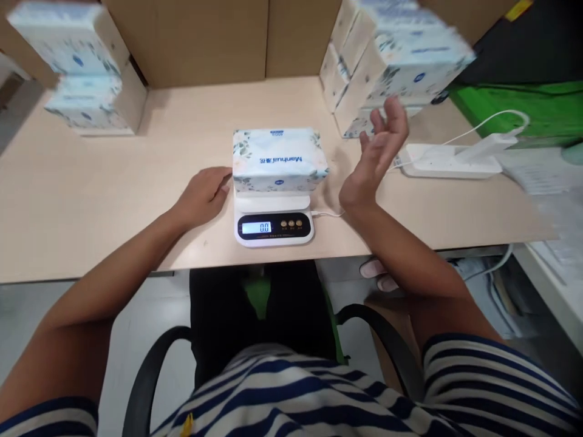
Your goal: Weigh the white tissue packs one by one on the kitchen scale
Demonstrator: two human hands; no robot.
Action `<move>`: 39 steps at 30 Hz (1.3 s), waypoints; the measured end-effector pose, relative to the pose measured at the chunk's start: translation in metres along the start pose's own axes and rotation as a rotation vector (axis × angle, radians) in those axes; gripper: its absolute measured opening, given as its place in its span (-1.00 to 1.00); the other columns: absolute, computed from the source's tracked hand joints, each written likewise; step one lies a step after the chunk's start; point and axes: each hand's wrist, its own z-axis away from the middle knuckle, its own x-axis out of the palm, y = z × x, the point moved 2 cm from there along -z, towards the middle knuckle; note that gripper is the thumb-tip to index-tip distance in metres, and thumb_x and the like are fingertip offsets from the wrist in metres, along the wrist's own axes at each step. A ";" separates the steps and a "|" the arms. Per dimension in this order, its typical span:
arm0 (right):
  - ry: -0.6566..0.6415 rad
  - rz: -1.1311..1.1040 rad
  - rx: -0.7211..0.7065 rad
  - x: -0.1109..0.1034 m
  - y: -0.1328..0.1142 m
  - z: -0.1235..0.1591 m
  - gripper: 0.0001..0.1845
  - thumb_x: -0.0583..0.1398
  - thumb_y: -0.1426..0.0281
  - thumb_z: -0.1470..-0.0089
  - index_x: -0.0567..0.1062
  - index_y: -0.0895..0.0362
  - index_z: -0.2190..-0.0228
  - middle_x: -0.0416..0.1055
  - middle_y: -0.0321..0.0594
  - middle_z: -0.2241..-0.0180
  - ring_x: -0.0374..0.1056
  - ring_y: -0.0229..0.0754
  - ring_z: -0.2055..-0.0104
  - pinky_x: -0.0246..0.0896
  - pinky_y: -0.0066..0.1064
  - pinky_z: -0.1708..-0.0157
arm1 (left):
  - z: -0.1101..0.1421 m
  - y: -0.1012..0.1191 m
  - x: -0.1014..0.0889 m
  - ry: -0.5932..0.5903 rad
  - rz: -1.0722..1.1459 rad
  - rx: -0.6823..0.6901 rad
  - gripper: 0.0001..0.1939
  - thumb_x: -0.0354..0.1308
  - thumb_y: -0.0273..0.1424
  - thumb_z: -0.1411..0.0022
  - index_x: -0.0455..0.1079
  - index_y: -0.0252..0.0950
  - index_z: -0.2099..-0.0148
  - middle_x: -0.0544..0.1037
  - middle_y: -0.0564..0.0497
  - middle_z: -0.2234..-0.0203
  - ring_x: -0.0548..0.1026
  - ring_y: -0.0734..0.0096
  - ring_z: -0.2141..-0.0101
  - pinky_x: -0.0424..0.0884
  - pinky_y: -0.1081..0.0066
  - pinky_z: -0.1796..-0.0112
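A soft pack of tissues (pixel 279 159), white and pale blue with printed flowers, lies on a white digital kitchen scale (pixel 274 238). The scale's lit display reads 0.0. On the table at the left side of the scale rests my left hand (pixel 204 195), thumb apart from the fingers; its fingertips reach the pack's left edge and are partly hidden, so I cannot tell whether they touch it. My right hand (pixel 374 155) is raised to the right of the pack, fingers spread and loosely bent, holding nothing. It is in front of a stack of tissue packs (pixel 401 67).
Two more tissue packs (pixel 91 97) are stacked at the back left. Brown cardboard (pixel 209 42) stands along the rear edge. On the right, a white power strip (pixel 450 162) has a plugged-in charger and cable. A thin white cord (pixel 328 213) runs from the scale.
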 end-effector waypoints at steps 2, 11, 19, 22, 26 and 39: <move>0.056 -0.254 0.039 0.001 0.013 0.001 -0.06 -0.53 -0.15 -0.44 -0.27 -0.12 -0.67 -0.11 0.00 -0.64 -0.05 0.33 -0.71 0.02 0.35 -0.53 | 0.002 0.001 0.000 -0.014 -0.016 0.031 -0.53 -0.04 -0.18 -0.55 0.51 -0.24 -0.27 0.63 -0.22 -0.22 0.53 -0.13 -0.26 0.35 -0.04 -0.39; 0.160 -0.530 -0.117 0.018 0.035 0.004 -0.24 -0.21 -0.31 -0.44 0.11 -0.43 -0.50 0.10 -0.24 -0.55 0.23 0.22 -0.58 0.24 0.35 -0.48 | 0.005 -0.001 -0.001 -0.038 -0.102 0.030 -0.48 -0.12 -0.25 -0.57 0.46 -0.30 -0.35 0.64 -0.28 -0.21 0.55 -0.14 -0.26 0.44 -0.10 -0.33; 0.141 -0.447 -0.151 0.027 0.039 -0.013 -0.10 -0.32 -0.28 -0.42 0.09 -0.23 -0.55 0.29 0.00 -0.43 0.51 0.24 -0.32 0.39 0.28 -0.32 | 0.003 0.000 -0.003 -0.048 -0.141 0.027 -0.43 -0.12 -0.21 -0.56 0.45 -0.38 -0.36 0.64 -0.31 -0.21 0.56 -0.16 -0.27 0.46 -0.14 -0.33; 0.186 -0.377 -0.063 0.024 0.054 -0.026 0.01 -0.36 -0.34 -0.37 0.10 -0.16 -0.57 0.35 0.06 -0.35 0.56 0.25 -0.24 0.37 0.30 -0.33 | -0.001 -0.001 -0.002 -0.044 -0.150 0.030 -0.42 -0.09 -0.21 -0.53 0.44 -0.39 -0.39 0.63 -0.33 -0.24 0.55 -0.21 -0.28 0.46 -0.17 -0.33; 0.262 -0.364 0.040 0.019 0.063 -0.035 0.25 -0.40 -0.51 -0.22 0.30 -0.04 -0.50 0.47 0.09 -0.21 0.57 0.25 -0.19 0.34 0.32 -0.39 | -0.009 -0.003 0.002 -0.017 -0.150 0.052 -0.39 -0.04 -0.18 -0.50 0.42 -0.32 -0.44 0.58 -0.30 -0.34 0.50 -0.27 -0.34 0.43 -0.22 -0.36; -0.151 -0.609 0.221 0.021 0.004 0.000 0.45 -0.28 -0.73 0.13 0.19 -0.21 -0.53 0.39 0.00 -0.49 0.30 0.25 -0.54 0.30 0.25 -0.44 | -0.012 -0.015 0.000 0.139 0.353 0.033 -0.14 -0.10 0.26 -0.54 0.15 -0.24 -0.56 0.28 -0.36 -0.54 0.30 -0.18 -0.51 0.33 -0.20 -0.48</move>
